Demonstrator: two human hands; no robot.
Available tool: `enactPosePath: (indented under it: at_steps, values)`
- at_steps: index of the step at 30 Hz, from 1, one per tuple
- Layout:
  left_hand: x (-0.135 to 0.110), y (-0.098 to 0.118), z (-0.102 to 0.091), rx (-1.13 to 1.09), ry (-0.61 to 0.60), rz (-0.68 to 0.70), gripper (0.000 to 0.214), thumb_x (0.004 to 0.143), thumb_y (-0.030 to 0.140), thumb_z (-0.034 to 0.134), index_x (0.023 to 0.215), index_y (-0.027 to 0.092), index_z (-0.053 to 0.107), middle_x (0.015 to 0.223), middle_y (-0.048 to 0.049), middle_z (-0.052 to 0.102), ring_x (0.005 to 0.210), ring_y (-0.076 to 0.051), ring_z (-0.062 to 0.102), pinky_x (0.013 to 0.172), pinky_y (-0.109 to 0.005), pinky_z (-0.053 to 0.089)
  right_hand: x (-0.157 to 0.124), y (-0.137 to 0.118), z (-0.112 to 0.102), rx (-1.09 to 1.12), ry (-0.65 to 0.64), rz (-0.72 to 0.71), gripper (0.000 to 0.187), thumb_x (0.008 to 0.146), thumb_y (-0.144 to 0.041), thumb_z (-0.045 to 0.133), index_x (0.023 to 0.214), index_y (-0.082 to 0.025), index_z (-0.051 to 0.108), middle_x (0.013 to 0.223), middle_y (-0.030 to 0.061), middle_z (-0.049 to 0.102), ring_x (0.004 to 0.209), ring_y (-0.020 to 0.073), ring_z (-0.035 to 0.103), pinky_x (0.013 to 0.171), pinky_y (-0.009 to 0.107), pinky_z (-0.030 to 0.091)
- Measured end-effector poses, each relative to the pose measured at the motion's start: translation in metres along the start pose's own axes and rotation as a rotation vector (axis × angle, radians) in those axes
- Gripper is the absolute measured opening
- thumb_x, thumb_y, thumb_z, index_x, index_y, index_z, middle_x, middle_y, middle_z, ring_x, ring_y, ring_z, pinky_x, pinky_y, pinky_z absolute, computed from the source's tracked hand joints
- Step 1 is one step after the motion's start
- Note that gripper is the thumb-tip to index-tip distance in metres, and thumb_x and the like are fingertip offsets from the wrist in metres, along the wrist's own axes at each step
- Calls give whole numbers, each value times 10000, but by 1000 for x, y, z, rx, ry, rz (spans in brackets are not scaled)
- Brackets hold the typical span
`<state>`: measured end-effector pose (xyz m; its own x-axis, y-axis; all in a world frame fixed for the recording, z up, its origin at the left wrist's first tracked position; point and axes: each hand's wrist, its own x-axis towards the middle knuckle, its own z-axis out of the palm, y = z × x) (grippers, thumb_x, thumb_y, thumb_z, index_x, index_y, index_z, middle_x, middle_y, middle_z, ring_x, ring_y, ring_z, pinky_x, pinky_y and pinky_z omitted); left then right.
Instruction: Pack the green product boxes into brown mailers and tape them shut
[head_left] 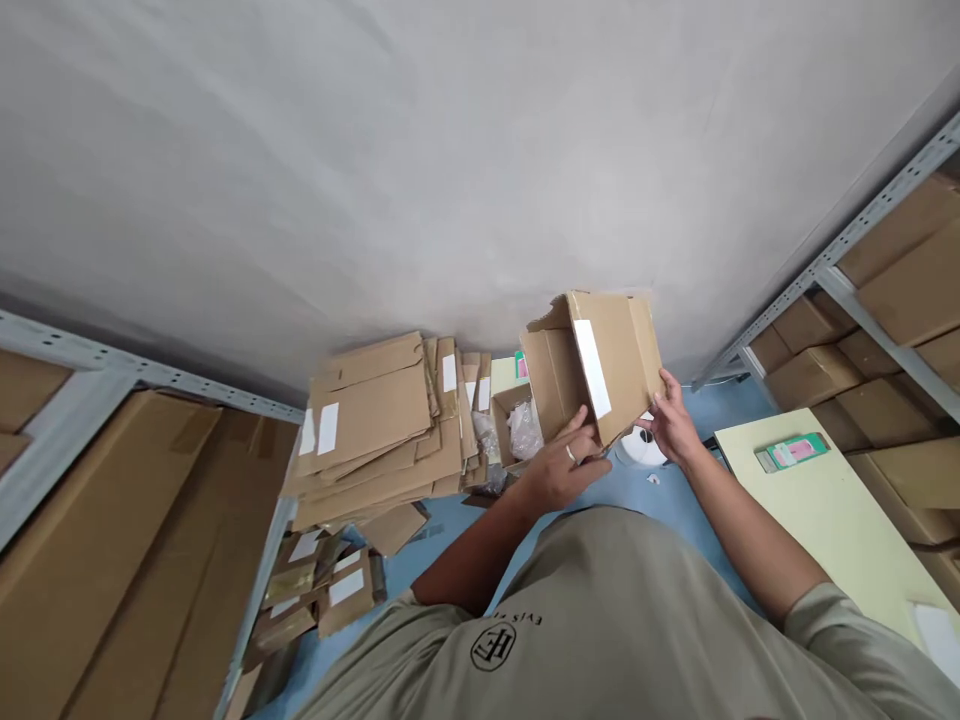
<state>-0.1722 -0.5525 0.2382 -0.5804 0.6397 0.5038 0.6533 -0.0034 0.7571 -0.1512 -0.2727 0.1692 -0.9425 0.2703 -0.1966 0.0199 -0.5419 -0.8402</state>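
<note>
I've got the open cardboard box (619, 350) up before the wall (480, 150), right of the flattened cartons (382, 400). Left hand (562, 470) half-curled on its lower edge, right hand (673, 420) pinching the lower right corner; two-point grip probably stops it folding.

Smooth blue floor (442, 545) shows beneath everything. A round white roll (641, 447) and a small white scrap (654, 479) lie on it, near each other. At the left, small brown cardboard cartons with white labels (349, 585) are heaped low down; how many touch the floor directly is hidden. On the right, a pale yellow-green, flat-topped counter (787, 520) carries a slim green-and-pink rectangular box (799, 451) and, near the corner, a flat white item (937, 635). Perforated light-grey metal shelving (862, 290) beyond bears brown cardboard boxes (814, 378).
</note>
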Motion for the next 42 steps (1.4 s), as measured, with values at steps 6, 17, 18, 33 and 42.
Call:
enactPosePath:
  at_steps: [6,17,18,33,42]
  values:
    - [11,3,1,4,-138,74,209,1099,404,658,977,300,792,843,-9,732,1085,-275,814,1330,-703,459,0,17,-33,114,20,85,413,919,-336,912,1248,-340,663,1060,-62,826,789,142,786,766,343,766]
    - [11,-35,29,244,361,104,504,842,727,880,1179,384,729,1042,-50,773,1233,-377,759,1365,-807,277,-31,-1,-80,206,91,-44,258,952,-451,861,1103,-320,699,1073,-30,862,1121,235,842,1061,465,702]
    - [15,-36,35,238,395,124,558,841,755,859,1233,388,708,1082,-62,768,1245,-379,747,1352,-793,314,-37,-5,-89,204,113,-51,261,946,-467,862,1094,-317,708,1051,-25,858,1143,243,838,1085,471,692]
    - [83,50,201,-451,-278,-119,870,998,776,693,1668,258,494,1433,-199,701,1301,-345,733,1063,-514,663,-194,-52,-220,277,424,-282,282,950,-478,835,1150,-302,742,1066,19,875,1214,295,826,1091,531,686]
    - [115,101,333,-513,-618,-357,574,935,378,734,1495,271,670,1360,-98,780,1178,-303,770,917,-449,720,-298,-55,-317,368,634,-382,248,981,-432,819,1162,-328,686,1087,-11,888,1053,239,868,925,421,731]
